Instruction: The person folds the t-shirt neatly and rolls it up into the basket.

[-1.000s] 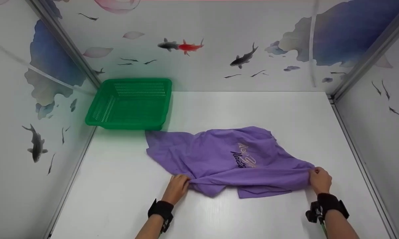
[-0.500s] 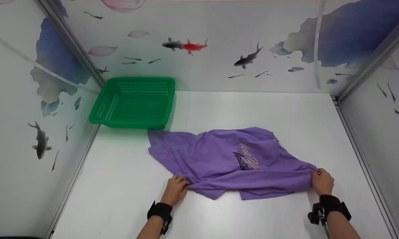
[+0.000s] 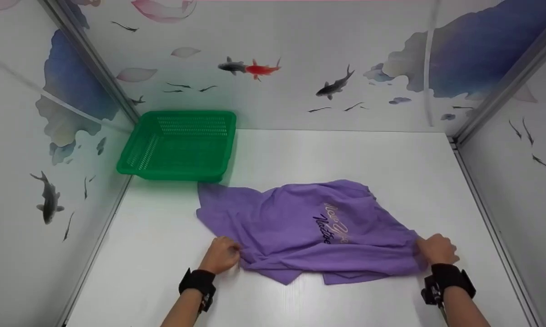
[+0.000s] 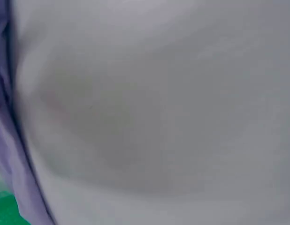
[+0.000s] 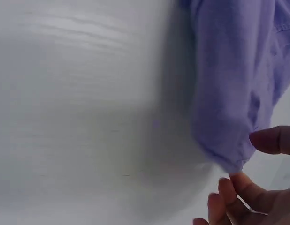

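A purple T-shirt (image 3: 282, 227) lies rumpled on the white table, with script lettering on its right half. At its lower left edge my left hand (image 3: 220, 254) has curled fingers and pinches the cloth with the fingertips. The left wrist view shows only a strip of the shirt (image 4: 13, 150), not the hand. My right hand (image 3: 437, 250) is at the shirt's right end. In the right wrist view its thumb (image 5: 274, 139) and index finger stand apart, and the tip of the cloth touches the index finger.
A green plastic basket (image 3: 130, 168) stands at the back left, close to the shirt's upper left corner. White walls with printed fish (image 3: 334, 86) enclose the table (image 3: 345, 156) at the back and both sides. Each wrist wears a black strap (image 3: 198, 281).
My left hand has moved left, drawing the shirt's lower left edge a little with it. The right hand's fingers have loosened from the cloth. The head view has shifted slightly.
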A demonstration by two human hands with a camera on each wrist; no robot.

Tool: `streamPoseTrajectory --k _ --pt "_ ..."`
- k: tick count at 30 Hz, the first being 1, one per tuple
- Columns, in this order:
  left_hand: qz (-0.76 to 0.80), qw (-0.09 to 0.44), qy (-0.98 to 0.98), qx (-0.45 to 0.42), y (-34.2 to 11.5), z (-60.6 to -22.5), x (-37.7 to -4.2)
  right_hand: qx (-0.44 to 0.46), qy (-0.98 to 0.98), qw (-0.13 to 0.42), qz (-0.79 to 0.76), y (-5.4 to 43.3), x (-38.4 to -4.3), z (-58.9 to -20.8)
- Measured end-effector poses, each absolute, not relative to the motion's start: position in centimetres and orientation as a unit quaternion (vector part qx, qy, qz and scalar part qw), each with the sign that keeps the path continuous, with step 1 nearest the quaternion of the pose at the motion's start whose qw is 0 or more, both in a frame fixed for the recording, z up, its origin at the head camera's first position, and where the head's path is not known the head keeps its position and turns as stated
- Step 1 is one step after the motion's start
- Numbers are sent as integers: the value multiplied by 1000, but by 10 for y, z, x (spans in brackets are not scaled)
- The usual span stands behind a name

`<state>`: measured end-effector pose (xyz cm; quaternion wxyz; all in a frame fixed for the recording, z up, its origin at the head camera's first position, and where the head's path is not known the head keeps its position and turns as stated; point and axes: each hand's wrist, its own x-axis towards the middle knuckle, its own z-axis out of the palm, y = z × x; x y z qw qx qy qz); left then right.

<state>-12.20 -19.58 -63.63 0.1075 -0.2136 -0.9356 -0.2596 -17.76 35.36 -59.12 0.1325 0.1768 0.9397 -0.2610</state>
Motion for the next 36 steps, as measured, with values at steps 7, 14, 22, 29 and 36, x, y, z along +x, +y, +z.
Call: streamPoseTrajectory --k 7,14,22,29,36 --pt "-219 150 -963 -47 -208 -613 -181 104 949 39 -295 306 -230 -574" --pt "-235 80 -963 105 -210 -607 -219 62 928 85 -358 276 -269 -577" --pt "-201 -18 -974 106 -204 -625 -231 41 902 183 -388 265 -291 -584" --pt "-149 90 -981 91 -187 -634 -232 87 899 192 -384 264 -297 -588" --pt "-190 64 -974 108 -185 -625 -236 154 897 109 -399 268 -297 -583"
